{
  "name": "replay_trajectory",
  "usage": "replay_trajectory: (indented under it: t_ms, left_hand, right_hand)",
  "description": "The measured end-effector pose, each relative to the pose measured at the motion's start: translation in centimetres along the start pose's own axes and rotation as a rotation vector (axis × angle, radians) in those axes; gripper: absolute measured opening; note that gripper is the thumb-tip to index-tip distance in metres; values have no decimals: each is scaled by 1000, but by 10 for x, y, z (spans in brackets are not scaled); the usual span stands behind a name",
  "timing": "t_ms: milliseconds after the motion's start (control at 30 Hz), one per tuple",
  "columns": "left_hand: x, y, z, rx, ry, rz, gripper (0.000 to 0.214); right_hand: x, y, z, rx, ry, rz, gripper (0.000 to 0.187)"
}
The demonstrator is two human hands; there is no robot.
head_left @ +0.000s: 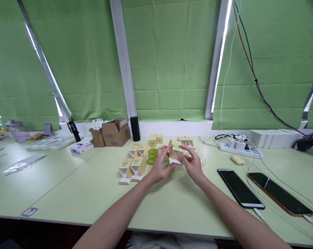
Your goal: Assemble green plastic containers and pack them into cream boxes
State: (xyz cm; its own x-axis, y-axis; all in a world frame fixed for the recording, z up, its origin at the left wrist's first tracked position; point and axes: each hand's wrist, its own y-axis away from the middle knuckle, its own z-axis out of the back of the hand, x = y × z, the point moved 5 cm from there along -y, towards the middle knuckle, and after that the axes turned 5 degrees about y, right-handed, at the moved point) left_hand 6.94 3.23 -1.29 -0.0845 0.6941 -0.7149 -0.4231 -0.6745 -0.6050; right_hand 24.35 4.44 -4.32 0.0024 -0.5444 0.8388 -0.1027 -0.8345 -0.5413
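My left hand and my right hand together hold a small tan carton with a green label, its flaps open, just above the table. Fingers of both hands pinch its sides. To the left lie several more open tan cartons with green labels. Small green lids or cups sit beside my left hand. Closed tan cartons stand behind, near the window sill. Small clear containers lie partly hidden behind my right hand.
Two phones lie on charging cables at the right. A power strip and a yellow eraser-like block lie beyond them. A brown cardboard box, a black cylinder and a tissue pack stand at the back left.
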Motion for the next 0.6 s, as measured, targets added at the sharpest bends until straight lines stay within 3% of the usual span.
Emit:
replay_trajectory:
  t_ms: [200, 400, 600]
  left_hand:
    - [6, -1, 4, -115, 63, 25, 55]
    - [20, -2, 6, -170, 212, 81, 51]
    - [20, -3, 6, -210, 286, 110, 49]
  right_hand:
    - [4, 4, -6, 60, -42, 30, 42]
    - [11, 8, -10, 131, -68, 45, 43]
    - [15, 9, -12, 152, -104, 56, 43]
